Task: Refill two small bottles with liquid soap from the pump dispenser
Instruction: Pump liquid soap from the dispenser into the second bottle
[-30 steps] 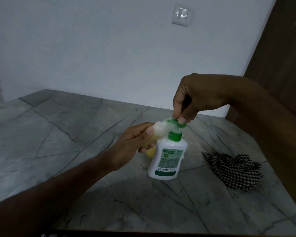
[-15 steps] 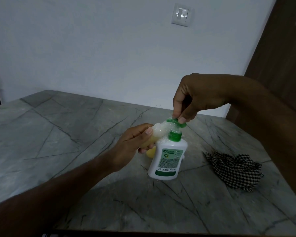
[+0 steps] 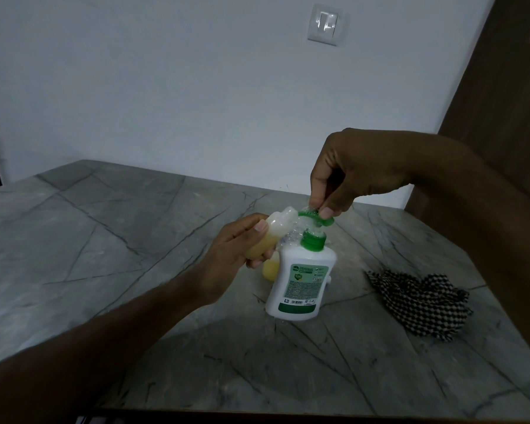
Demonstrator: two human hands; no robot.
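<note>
A white pump dispenser (image 3: 300,280) with a green collar and pump head (image 3: 314,217) stands on the grey marble table (image 3: 104,240). My right hand (image 3: 349,172) pinches the pump head from above with thumb and fingers. My left hand (image 3: 236,252) holds a small clear bottle (image 3: 273,231), partly filled with yellowish soap, tilted with its mouth against the pump's nozzle. Foam clings around the nozzle and the bottle mouth. A second small yellowish bottle (image 3: 271,269) stands behind the dispenser, mostly hidden by it and my left hand.
A crumpled black-and-white checked cloth (image 3: 423,304) lies on the table right of the dispenser. A white wall with a light switch (image 3: 326,24) rises behind the table. A dark wooden door (image 3: 502,87) stands at the right.
Hardly anything differs. Both hands keep their hold, and the pump head sits at nearly the same height with foam still around the nozzle.
</note>
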